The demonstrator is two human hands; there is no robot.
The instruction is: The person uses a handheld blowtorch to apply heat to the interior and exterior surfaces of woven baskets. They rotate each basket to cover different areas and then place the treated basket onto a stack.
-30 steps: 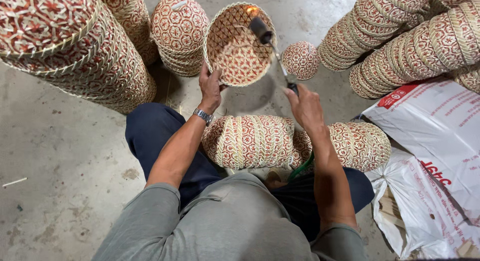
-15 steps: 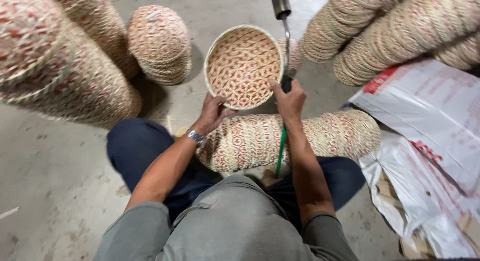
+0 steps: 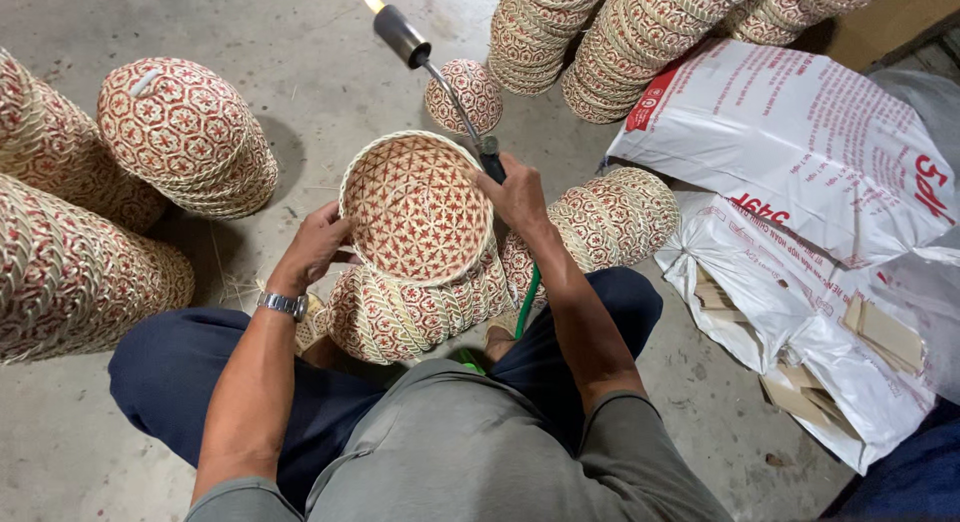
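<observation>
My left hand (image 3: 317, 244) grips the left rim of a round woven basket (image 3: 415, 207) with a red and cream pattern, its open side facing up toward me. My right hand (image 3: 518, 189) touches the basket's right rim and holds a gas torch (image 3: 430, 67) by its dark handle. The torch's metal nozzle points away to the upper left with a small flame at its tip. A green hose (image 3: 527, 300) runs down from the handle. The basket rests on a lying stack of nested baskets (image 3: 420, 307) between my knees.
Further basket stacks lie at the left (image 3: 70, 272), upper left (image 3: 190, 137), upper right (image 3: 620, 32) and beside my right arm (image 3: 610, 217). A single small basket (image 3: 466, 92) sits beyond the torch. White printed sacks (image 3: 800, 142) and cardboard pieces (image 3: 880, 332) crowd the right. The floor is grey concrete.
The basket has come down and closer to me, onto the lying stack. The torch now points away over the basket's far rim instead of into it.
</observation>
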